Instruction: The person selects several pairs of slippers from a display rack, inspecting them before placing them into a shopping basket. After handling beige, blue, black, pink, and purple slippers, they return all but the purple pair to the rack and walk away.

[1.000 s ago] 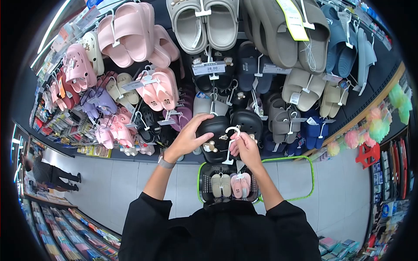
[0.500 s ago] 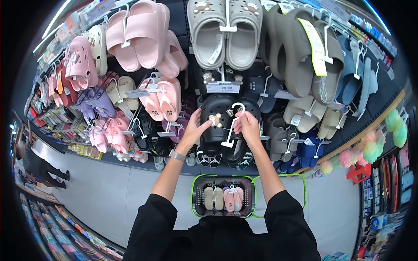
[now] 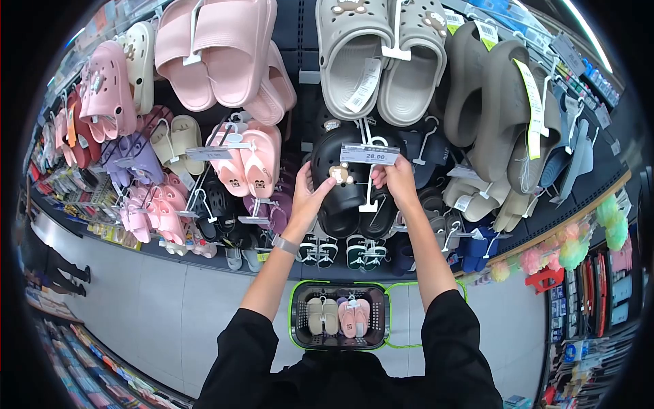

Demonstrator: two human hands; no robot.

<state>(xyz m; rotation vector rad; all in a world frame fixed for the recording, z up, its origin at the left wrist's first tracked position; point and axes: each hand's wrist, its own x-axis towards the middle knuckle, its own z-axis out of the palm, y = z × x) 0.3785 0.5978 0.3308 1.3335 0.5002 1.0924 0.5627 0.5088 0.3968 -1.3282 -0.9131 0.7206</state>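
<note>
A pair of black clogs (image 3: 338,198) with a bear charm hangs below a price label (image 3: 370,155) in the middle of the rack. My left hand (image 3: 312,195) grips the clogs' left side, its thumb near the charm. At their right, my right hand (image 3: 395,178) has its fingers bent beside the white hanger (image 3: 368,202); the label partly covers the hanger's top and those fingertips. Large grey clogs (image 3: 381,61) hang above. Pink flip-flops (image 3: 246,160) are to the left.
A black basket (image 3: 297,317) with a green rim stands on the floor below, holding beige slippers (image 3: 322,316) and pink flip-flops (image 3: 353,317). Taupe slides (image 3: 504,109) hang at right, pink slides (image 3: 225,51) at upper left. Another person (image 3: 58,262) stands at far left.
The view has shifted. The black clogs and both hands are now closer under the price label, and the hanger's hook, visible before, is behind it. The grey clogs above have tilted.
</note>
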